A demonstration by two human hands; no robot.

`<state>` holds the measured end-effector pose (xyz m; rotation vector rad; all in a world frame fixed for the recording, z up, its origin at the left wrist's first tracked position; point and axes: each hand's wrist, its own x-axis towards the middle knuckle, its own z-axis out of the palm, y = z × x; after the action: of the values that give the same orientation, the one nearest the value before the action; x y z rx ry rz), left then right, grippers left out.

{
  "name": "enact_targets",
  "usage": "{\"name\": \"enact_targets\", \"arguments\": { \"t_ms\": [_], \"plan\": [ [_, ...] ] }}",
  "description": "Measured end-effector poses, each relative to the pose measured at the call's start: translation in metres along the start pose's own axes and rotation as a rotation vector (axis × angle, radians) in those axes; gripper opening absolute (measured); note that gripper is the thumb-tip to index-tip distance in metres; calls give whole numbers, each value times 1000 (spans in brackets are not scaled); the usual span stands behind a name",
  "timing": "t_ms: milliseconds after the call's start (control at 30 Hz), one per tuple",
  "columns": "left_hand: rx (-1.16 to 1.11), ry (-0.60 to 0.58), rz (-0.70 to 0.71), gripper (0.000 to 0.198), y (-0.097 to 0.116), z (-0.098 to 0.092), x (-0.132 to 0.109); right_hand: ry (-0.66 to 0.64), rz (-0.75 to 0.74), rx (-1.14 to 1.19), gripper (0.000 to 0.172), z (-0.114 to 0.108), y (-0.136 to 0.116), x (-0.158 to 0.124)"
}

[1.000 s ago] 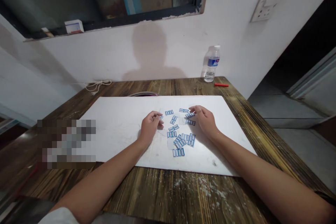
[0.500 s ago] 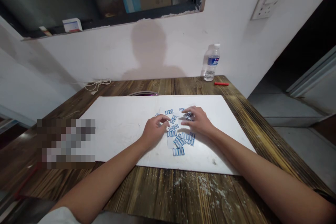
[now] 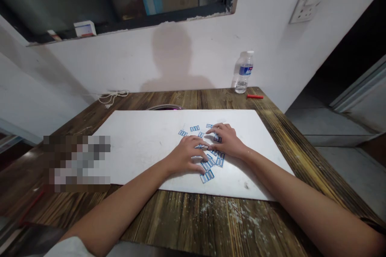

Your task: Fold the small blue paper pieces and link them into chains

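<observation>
Free path over white board left of left hand; water bottle stands well beyond right hand.

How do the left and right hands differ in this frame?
The left hand lies lower on the white sheet, nearer the viewer, than the right hand. The left hand's fingers stretch flatter; the right hand's are more curled. Both are bare, palm down, over the blue-edged strips.

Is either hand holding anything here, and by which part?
No clear hold. The left hand and right hand lie spread over small blue-outlined pieces on a white board, fingers on them; no piece is visibly lifted or pinched, though the fingers hide some.
</observation>
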<state>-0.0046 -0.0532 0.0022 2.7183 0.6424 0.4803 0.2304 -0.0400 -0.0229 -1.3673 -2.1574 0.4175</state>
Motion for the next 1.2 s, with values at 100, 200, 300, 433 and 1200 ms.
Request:
{"name": "enact_targets", "arguments": {
  "t_ms": [100, 200, 300, 433, 1200],
  "plan": [
    [4, 5, 15, 36, 0, -1, 0, -14, -31, 8, 52, -2, 1, -1],
    [6, 21, 34, 34, 0, -1, 0, -79, -91, 12, 73, -6, 1, -1],
    [13, 24, 54, 29, 0, 0, 0, -162, -125, -6, 92, -9, 0, -2],
    [31, 71, 24, 16, 1, 1, 0, -221, -146, -29, 96, -10, 2, -2],
    [166, 55, 80, 23, 11, -3, 2, -393, -213, 21, 105, -20, 7, -2]
  ]
}}
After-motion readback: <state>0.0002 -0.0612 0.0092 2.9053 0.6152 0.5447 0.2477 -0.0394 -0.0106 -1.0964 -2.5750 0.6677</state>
